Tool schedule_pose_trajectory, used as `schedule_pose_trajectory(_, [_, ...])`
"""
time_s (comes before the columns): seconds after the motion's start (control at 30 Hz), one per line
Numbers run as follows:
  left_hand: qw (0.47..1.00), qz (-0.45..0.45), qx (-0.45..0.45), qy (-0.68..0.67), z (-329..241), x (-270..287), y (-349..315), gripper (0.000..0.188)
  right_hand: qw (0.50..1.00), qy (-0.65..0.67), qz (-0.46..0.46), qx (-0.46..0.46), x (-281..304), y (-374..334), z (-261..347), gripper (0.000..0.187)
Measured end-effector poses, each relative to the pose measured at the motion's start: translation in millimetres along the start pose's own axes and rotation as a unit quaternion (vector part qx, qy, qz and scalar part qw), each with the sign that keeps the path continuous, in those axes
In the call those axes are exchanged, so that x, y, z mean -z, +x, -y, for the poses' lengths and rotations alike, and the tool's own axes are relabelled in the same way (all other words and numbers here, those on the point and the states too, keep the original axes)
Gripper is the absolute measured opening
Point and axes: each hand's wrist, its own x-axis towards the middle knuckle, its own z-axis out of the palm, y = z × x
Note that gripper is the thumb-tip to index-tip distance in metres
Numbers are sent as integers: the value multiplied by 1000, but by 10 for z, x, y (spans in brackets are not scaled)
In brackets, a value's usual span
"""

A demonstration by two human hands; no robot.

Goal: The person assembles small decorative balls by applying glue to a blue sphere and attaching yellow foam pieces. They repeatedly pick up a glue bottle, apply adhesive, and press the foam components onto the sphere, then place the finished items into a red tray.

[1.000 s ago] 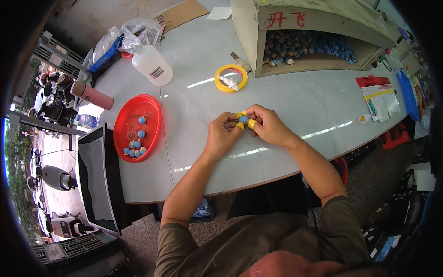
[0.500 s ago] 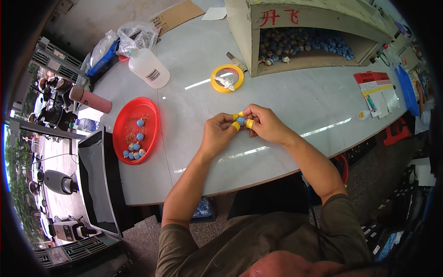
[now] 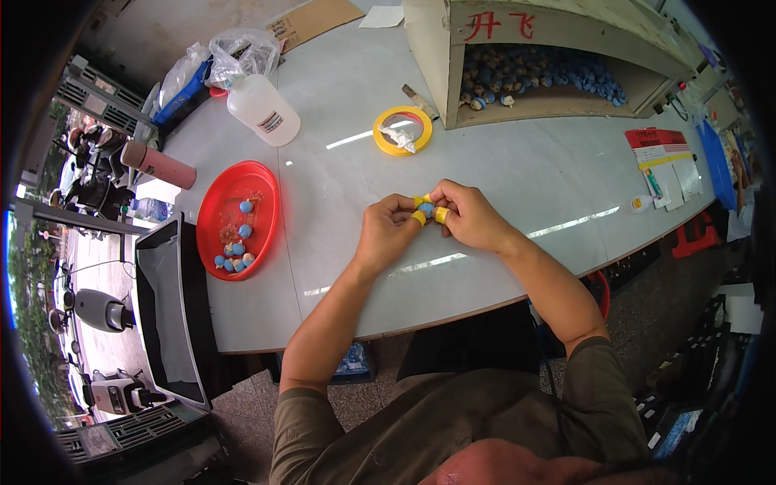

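Between the fingertips of both hands is a small blue ball-like piece (image 3: 426, 208), mostly covered by the fingers. My left hand (image 3: 390, 229) pinches it from the left, and my right hand (image 3: 469, 217) pinches it from the right. Yellow tape wraps the thumbs and some fingertips. Both hands are above the middle of the grey tabletop (image 3: 339, 194). Left of them, a round red tray (image 3: 212, 202) holds several similar blue and cream pieces and some reddish crumbs. Beyond the hands lies a roll of yellow tape (image 3: 381, 144) with crumpled white tissue on it.
A wooden box (image 3: 428, 48) full of blue and cream pieces stands at the back right. Back left are a white plastic bottle (image 3: 263, 109) and a pink flask (image 3: 159, 164). A black bin (image 3: 166, 315) adjoins the table's left end. Red-and-white papers (image 3: 659, 149) lie at right.
Both hands stay together on the blue piece, with only slight finger movement. The whole view has shifted a little; the things on the table keep their places.
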Motion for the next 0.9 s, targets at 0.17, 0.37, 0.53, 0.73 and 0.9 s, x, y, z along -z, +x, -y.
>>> schedule_pose_trajectory(0.17, [1000, -6, 2, 10, -26, -12, -8, 15, 1000, 2, 5, -1, 5, 8, -23, 17])
schedule_pose_trajectory(0.37, [1000, -8, -11, 17, -24, -10, -15, 14, 1000, -1, 11, -11, 13, 4, -15, 17])
schedule_pose_trajectory(0.53, [1000, -9, -3, 14, -64, -16, -14, 16, 999, 34, 7, 3, 11, 22, -43, 21])
schedule_pose_trajectory(0.73, [1000, -7, -4, 11, -94, -16, -5, 16, 998, 62, 23, -14, 48, 38, -46, 17])
schedule_pose_trajectory(0.9, [1000, 0, 2, 9, -95, -6, 2, 15, 997, 75, 21, -17, 48, 38, -54, 14])
